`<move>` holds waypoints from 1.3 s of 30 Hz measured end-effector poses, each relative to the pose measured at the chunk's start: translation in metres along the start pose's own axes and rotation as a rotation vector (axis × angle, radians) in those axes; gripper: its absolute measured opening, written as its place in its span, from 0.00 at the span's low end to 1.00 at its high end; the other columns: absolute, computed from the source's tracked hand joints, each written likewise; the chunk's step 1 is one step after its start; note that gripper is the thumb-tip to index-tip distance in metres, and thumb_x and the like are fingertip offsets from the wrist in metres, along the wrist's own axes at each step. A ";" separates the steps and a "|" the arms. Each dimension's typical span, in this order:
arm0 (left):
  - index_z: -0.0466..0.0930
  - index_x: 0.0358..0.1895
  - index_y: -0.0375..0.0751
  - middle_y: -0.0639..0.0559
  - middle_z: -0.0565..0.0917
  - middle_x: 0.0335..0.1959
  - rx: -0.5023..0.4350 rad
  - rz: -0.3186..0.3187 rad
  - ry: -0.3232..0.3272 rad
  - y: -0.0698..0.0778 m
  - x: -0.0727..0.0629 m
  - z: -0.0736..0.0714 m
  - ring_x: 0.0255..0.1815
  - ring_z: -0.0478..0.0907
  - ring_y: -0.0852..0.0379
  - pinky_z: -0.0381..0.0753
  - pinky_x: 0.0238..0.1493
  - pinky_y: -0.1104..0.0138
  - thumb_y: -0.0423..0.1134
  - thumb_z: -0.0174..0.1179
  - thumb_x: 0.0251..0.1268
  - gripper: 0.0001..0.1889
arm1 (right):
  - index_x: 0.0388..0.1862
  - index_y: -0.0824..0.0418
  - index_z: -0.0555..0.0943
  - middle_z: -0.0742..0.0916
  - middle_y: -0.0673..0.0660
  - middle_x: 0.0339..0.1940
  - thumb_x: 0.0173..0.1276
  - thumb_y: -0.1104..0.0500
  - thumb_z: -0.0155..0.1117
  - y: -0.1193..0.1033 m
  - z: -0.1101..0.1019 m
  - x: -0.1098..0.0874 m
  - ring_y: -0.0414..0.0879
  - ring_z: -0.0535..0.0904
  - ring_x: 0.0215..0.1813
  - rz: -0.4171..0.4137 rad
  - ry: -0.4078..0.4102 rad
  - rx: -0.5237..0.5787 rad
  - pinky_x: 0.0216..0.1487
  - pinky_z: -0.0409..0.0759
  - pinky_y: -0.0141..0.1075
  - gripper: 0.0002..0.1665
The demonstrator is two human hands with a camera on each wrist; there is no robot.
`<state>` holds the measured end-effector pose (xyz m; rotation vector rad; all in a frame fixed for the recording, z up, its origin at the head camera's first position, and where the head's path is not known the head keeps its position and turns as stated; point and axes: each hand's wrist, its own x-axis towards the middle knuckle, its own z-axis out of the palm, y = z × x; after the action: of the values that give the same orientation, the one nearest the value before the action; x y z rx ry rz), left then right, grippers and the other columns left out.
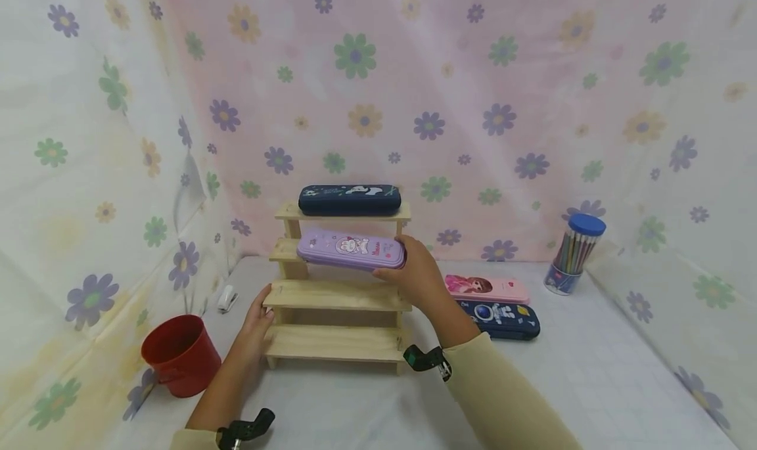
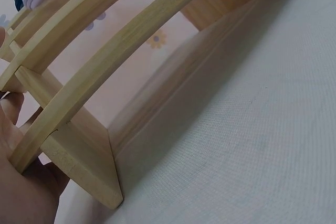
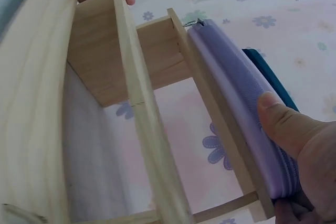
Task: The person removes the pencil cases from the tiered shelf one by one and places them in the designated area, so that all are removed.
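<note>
My right hand (image 1: 416,272) grips the right end of a purple pencil case (image 1: 349,249) with a bunny print, at the second shelf from the top of a wooden stepped rack (image 1: 337,295). In the right wrist view the thumb (image 3: 283,121) presses the near face of the case, whose long edge lies along a shelf board. At the rack's left side my left hand (image 1: 258,318) holds the end of a lower shelf; the left wrist view shows its fingers around the boards. A dark blue pencil case (image 1: 349,203) sits on the top shelf.
Right of the rack lie a pink pencil case (image 1: 497,289) and a navy astronaut pencil case (image 1: 508,322). Farther right stands a tub of pencils (image 1: 573,253) with a blue lid. A red bucket (image 1: 182,358) and a small white object (image 1: 227,299) are on the left.
</note>
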<state>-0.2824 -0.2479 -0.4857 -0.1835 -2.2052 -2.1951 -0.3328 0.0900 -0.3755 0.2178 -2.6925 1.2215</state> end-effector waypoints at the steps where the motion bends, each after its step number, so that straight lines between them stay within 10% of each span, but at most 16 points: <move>1: 0.35 0.87 0.45 0.49 0.36 0.89 0.003 0.007 -0.004 0.000 -0.001 0.000 0.88 0.30 0.48 0.31 0.85 0.46 0.32 0.33 0.86 0.33 | 0.79 0.57 0.67 0.79 0.57 0.70 0.58 0.43 0.84 0.002 0.001 -0.004 0.54 0.77 0.66 0.005 0.014 0.013 0.72 0.75 0.53 0.55; 29: 0.36 0.87 0.45 0.47 0.36 0.89 -0.026 0.037 -0.027 -0.003 -0.005 -0.002 0.88 0.30 0.46 0.31 0.84 0.43 0.34 0.36 0.87 0.33 | 0.80 0.54 0.68 0.79 0.56 0.73 0.57 0.50 0.85 0.052 0.000 -0.077 0.54 0.79 0.67 0.085 0.078 0.078 0.69 0.79 0.53 0.54; 39: 0.35 0.87 0.53 0.52 0.34 0.89 0.016 -0.053 -0.003 0.001 -0.006 -0.001 0.88 0.27 0.49 0.30 0.83 0.39 0.37 0.35 0.88 0.33 | 0.81 0.51 0.67 0.72 0.57 0.80 0.59 0.47 0.83 0.075 -0.006 -0.090 0.59 0.70 0.78 0.097 0.042 0.068 0.74 0.72 0.58 0.54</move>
<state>-0.2760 -0.2497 -0.4853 -0.1299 -2.2547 -2.2039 -0.2595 0.1489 -0.4458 0.0701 -2.6565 1.3304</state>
